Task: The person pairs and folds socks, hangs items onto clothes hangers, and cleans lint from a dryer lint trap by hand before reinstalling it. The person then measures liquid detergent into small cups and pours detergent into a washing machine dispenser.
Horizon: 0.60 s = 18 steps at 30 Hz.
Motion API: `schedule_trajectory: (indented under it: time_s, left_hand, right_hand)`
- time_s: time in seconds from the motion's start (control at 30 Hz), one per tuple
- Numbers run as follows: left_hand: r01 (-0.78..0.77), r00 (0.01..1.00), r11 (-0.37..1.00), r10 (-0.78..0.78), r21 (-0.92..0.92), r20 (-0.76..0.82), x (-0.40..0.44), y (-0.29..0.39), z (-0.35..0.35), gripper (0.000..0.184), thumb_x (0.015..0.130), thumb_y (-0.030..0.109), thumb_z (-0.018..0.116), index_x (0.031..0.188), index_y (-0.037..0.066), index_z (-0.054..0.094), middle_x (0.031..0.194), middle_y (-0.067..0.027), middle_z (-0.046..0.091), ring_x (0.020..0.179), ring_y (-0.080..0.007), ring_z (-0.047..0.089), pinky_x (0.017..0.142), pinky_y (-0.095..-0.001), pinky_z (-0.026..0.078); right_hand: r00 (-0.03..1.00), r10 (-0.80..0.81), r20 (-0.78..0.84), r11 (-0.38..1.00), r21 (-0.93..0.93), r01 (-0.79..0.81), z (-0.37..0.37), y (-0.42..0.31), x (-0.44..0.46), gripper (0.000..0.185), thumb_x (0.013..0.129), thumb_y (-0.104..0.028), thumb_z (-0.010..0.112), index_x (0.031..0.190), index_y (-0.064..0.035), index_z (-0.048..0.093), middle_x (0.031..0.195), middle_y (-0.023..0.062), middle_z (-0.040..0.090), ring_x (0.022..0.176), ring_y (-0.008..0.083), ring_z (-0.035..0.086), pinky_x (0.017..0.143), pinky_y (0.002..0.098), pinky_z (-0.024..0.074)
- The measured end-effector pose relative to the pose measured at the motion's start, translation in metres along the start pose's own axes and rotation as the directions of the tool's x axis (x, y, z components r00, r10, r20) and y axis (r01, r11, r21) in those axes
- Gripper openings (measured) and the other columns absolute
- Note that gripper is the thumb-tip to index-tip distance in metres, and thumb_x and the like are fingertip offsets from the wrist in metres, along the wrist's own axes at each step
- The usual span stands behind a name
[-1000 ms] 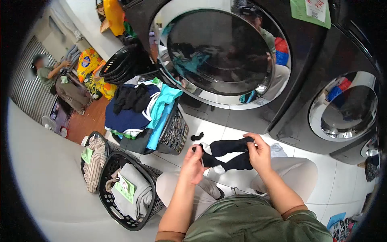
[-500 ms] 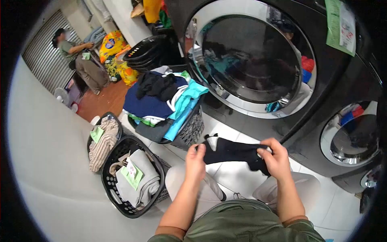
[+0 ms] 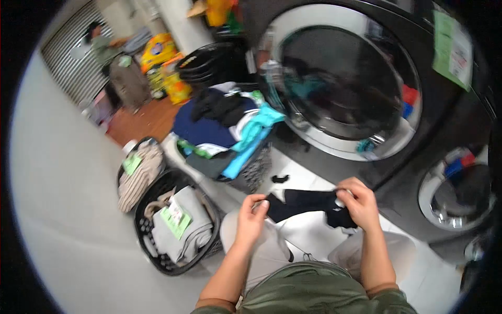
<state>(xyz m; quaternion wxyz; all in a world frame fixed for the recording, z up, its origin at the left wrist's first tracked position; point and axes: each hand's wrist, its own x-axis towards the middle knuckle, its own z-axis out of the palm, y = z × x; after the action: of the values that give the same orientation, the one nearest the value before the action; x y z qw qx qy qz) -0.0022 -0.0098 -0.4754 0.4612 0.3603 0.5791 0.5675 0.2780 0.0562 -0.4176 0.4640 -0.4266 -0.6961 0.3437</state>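
Observation:
A black sock [image 3: 303,203] with white patches is stretched sideways between my hands, over my lap. My left hand [image 3: 251,220] pinches its left end between thumb and fingers. At the other end my right hand [image 3: 361,205] grips the sock, a bit of white showing by the thumb and a dark part hanging below. Just beyond the sock, a small black thing [image 3: 280,179] lies on the white tile floor; its kind cannot be made out.
A dark basket [image 3: 259,165] heaped with navy, black and turquoise clothes [image 3: 209,125] stands ahead-left. Left of me is a black basket [image 3: 137,222] with folded grey clothes [image 3: 191,222]. A front-loading machine [image 3: 334,78] stands ahead, another right. A person [image 3: 123,73] stands far left.
The view has shifted, so the surroundings appear farther right. The sock hangs slightly lower at its right end, and the small black thing beyond it shows more clearly. Both hands keep their hold.

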Motion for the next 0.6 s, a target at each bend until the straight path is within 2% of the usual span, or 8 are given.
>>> schedule_trajectory:
  time_s: [0.07, 0.13, 0.2, 0.33, 0.4, 0.47, 0.57, 0.6]
  left_hand:
    - [-0.437, 0.845, 0.747, 0.531, 0.501, -0.054, -0.017, 0.019, -0.019, 0.018, 0.091, 0.003, 0.062, 0.108, 0.002, 0.06, 0.117, -0.0131, 0.057, 0.103, -0.0207, 0.058, 0.083, -0.0302, 0.049]
    - [-0.486, 0.682, 0.504, 0.73, 0.714, -0.05, -0.034, 0.03, -0.059, 0.019, 0.087, -0.002, 0.06, 0.105, 0.002, 0.061, 0.114, -0.0165, 0.057, 0.108, -0.0288, 0.057, 0.092, -0.0358, 0.047]
    - [-0.297, 0.588, 0.474, 0.775, 0.829, -0.233, -0.05, 0.028, -0.1, 0.019, 0.083, -0.005, 0.058, 0.1, 0.002, 0.063, 0.111, -0.0161, 0.057, 0.106, -0.0319, 0.056, 0.093, -0.0393, 0.045]
    - [0.068, 0.447, 0.36, 0.823, 0.93, -0.352, -0.076, 0.032, -0.197, 0.014, 0.085, 0.0, 0.058, 0.098, 0.001, 0.063, 0.105, -0.0178, 0.057, 0.099, -0.0358, 0.057, 0.09, -0.0425, 0.045]
    - [0.165, 0.522, 0.439, 0.721, 0.883, -0.456, -0.068, 0.039, -0.26, 0.007, 0.088, 0.004, 0.058, 0.093, 0.0, 0.062, 0.101, -0.0184, 0.059, 0.096, -0.0366, 0.057, 0.085, -0.0449, 0.046]
    - [0.265, 0.514, 0.428, 0.696, 0.864, -0.502, -0.035, 0.044, -0.309, 0.011, 0.092, 0.012, 0.059, 0.09, 0.001, 0.062, 0.097, -0.0193, 0.061, 0.091, -0.0375, 0.058, 0.079, -0.0475, 0.046]
    - [0.364, 0.657, 0.246, 0.616, 0.898, -0.435, 0.026, 0.039, -0.374, 0.024, 0.093, 0.026, 0.059, 0.095, 0.003, 0.065, 0.099, -0.0194, 0.064, 0.094, -0.0384, 0.061, 0.08, -0.0478, 0.05]
    - [0.421, 0.68, 0.185, 0.584, 0.888, -0.444, 0.045, 0.037, -0.391, 0.028, 0.093, 0.029, 0.058, 0.096, 0.003, 0.066, 0.1, -0.0192, 0.064, 0.095, -0.0386, 0.062, 0.081, -0.0476, 0.05]
  right_hand:
    - [0.957, 0.242, 0.157, 0.97, -0.032, -0.24, 0.007, 0.004, -0.004, 0.016, 0.084, -0.012, 0.071, 0.093, 0.0013, 0.07, 0.085, 0.0091, 0.07, 0.076, 0.0132, 0.063, 0.068, 0.0282, 0.0488]
    - [0.91, 0.347, 0.227, 0.937, -0.034, -0.349, 0.026, 0.036, -0.009, 0.017, 0.083, -0.013, 0.072, 0.093, 0.0013, 0.07, 0.08, 0.0103, 0.07, 0.071, 0.015, 0.065, 0.064, 0.0306, 0.0495]
    - [0.867, 0.416, 0.274, 0.904, -0.232, -0.36, 0.052, 0.095, -0.024, 0.016, 0.084, -0.015, 0.071, 0.091, 0.0002, 0.07, 0.072, 0.0128, 0.069, 0.063, 0.0208, 0.066, 0.061, 0.0345, 0.0513]
    - [0.875, 0.26, 0.409, 0.832, -0.554, 0.012, 0.101, 0.167, -0.06, 0.015, 0.085, -0.022, 0.067, 0.087, -0.0073, 0.071, 0.074, 0.0159, 0.069, 0.071, 0.035, 0.068, 0.067, 0.0444, 0.0535]
    - [0.733, 0.458, 0.503, 0.713, -0.701, 0.036, 0.115, 0.182, -0.071, 0.03, 0.084, -0.026, 0.069, 0.11, -0.0117, 0.069, 0.115, 0.0161, 0.066, 0.097, 0.0341, 0.066, 0.085, 0.0434, 0.0534]
    - [0.604, 0.608, 0.516, 0.574, -0.811, 0.115, 0.123, 0.163, -0.071, 0.042, 0.084, -0.029, 0.07, 0.122, -0.0116, 0.064, 0.129, 0.0164, 0.059, 0.105, 0.034, 0.064, 0.091, 0.0424, 0.0517]
    - [0.524, 0.493, 0.695, 0.722, -0.663, 0.199, 0.129, 0.144, -0.048, 0.037, 0.085, -0.03, 0.071, 0.115, -0.0084, 0.068, 0.111, 0.021, 0.065, 0.098, 0.0331, 0.067, 0.086, 0.0423, 0.0534]
    - [0.586, 0.481, 0.652, 0.76, -0.643, 0.091, 0.134, 0.129, -0.034, 0.036, 0.085, -0.029, 0.071, 0.113, -0.0068, 0.068, 0.11, 0.0198, 0.066, 0.096, 0.0328, 0.068, 0.083, 0.0418, 0.0542]
